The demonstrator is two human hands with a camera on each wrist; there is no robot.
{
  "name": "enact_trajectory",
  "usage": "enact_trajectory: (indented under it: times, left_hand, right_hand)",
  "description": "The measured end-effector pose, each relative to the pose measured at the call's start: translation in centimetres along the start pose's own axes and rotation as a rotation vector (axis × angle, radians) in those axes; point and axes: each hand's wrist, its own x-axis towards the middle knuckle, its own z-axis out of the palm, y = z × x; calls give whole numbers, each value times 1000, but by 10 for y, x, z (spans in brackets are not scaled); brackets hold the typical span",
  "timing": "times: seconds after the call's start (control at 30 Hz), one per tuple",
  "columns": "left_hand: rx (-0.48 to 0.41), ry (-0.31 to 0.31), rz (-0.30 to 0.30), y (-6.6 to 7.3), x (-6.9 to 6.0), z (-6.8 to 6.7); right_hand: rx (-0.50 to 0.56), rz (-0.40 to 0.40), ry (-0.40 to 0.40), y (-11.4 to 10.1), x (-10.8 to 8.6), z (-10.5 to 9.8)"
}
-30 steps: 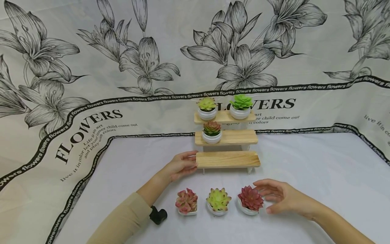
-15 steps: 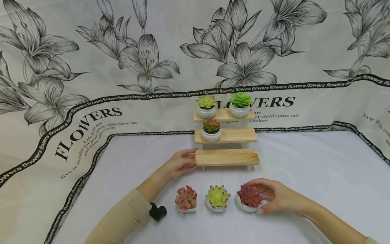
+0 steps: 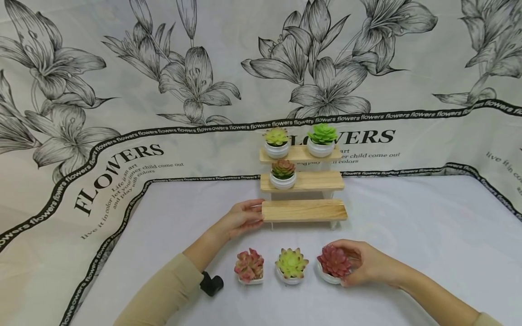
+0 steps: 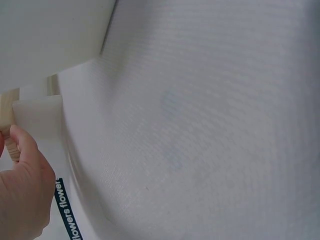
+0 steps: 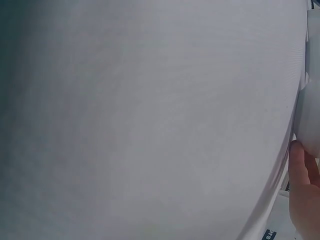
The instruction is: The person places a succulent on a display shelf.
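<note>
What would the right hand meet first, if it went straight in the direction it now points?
The dark red succulent, around which the right hand is curled; beyond it, probably the yellow-green succulent, though depth is unclear.

Over the last second, the right hand (image 3: 373, 266) has slid toward nine o'clock, from just beside the dark red succulent (image 3: 334, 260) to gripping its white pot (image 3: 328, 277). A beige sleeve cuff (image 3: 487, 319) has appeared at four o'clock.

soft, even light fills the head view with faint shadows on the bench (image 3: 408, 235), while both wrist views look greyer and hazier, darkening at the right edge of the left one and the left edge of the right one.
</note>
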Motion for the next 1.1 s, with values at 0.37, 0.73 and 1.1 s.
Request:
enact_trajectory:
  times: [0.37,0.73,1.1]
  left_hand:
    - [-3,-7,-3,1,-1,0]
    - [4,-1,6,1,4,-1]
    - [17,-17,8,-1,1,-2]
  right_hand:
    - [3,36,-1,0,0,1]
    - [-30,42,16,-2,1,-2]
    - [-40,66,66,-5,1,0]
